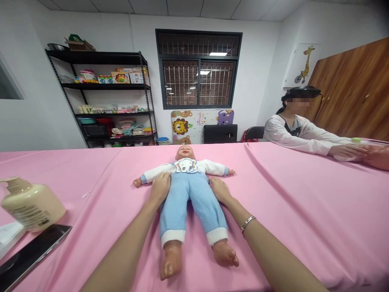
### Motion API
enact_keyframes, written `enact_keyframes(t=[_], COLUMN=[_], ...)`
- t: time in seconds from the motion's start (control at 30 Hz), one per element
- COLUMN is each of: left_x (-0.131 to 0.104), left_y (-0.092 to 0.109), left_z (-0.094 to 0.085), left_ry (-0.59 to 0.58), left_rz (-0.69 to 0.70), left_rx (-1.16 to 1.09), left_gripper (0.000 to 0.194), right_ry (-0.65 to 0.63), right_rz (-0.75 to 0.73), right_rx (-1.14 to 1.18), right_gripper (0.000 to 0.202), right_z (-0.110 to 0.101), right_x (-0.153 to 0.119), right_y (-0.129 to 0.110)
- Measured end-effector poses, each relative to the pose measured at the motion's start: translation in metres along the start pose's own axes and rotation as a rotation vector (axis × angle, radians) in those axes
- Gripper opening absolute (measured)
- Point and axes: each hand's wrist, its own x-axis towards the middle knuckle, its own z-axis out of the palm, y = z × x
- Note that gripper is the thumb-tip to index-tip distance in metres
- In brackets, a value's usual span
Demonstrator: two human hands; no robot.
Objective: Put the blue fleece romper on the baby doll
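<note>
On its back lies a baby doll (pixel 189 194), head away from me, arms spread and bare feet toward me. It wears pale blue trousers and a white top with an elephant's face. My left hand (pixel 161 187) grips the doll's waist on the left side, its fingers bent against the cloth. At the opposite side of the waist, my right hand (pixel 219 189) holds on in the same way, some fingertips hidden by the trousers. A silver bangle (pixel 248 223) circles my right wrist.
A pink cloth (pixel 288 211) covers the table. At the left stand a pump bottle (pixel 33 205) and, before it, a dark phone (pixel 33 255). Across at the right sits another person (pixel 294 125), hands on a second doll (pixel 377 156). Shelves (pixel 103 85) line the back wall.
</note>
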Motion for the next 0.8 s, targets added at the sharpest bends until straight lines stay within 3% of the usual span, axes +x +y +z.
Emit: enact_keyframes(t=[0.13, 0.23, 0.37, 0.5, 0.7, 0.8], left_x=[0.009, 0.024, 0.050, 0.069, 0.080, 0.086], left_y=[-0.003, -0.012, -0.030, -0.042, -0.039, -0.036], left_z=[0.001, -0.002, 0.001, 0.009, 0.015, 0.014], left_ry=[-0.017, -0.039, -0.094, -0.163, -0.243, -0.311], left_rz=[-0.004, 0.015, 0.085, 0.193, 0.186, 0.160], left_rx=[0.053, 0.144, 0.154, 0.102, 0.208, 0.143], left_gripper=[0.031, 0.028, 0.030, 0.034, 0.032, 0.029], right_ry=[0.287, 0.358, 0.191, 0.003, -0.087, -0.108], right_rz=[-0.021, -0.098, -0.197, -0.269, -0.284, -0.298], right_rx=[0.094, 0.055, -0.061, -0.096, -0.125, -0.137], right_gripper=[0.048, 0.041, 0.033, 0.033, 0.033, 0.036], right_z=[-0.005, -0.015, -0.025, -0.021, -0.013, -0.014], right_x=[0.012, 0.032, 0.066, 0.094, 0.114, 0.121], right_y=[-0.008, -0.016, -0.027, -0.030, -0.024, -0.022])
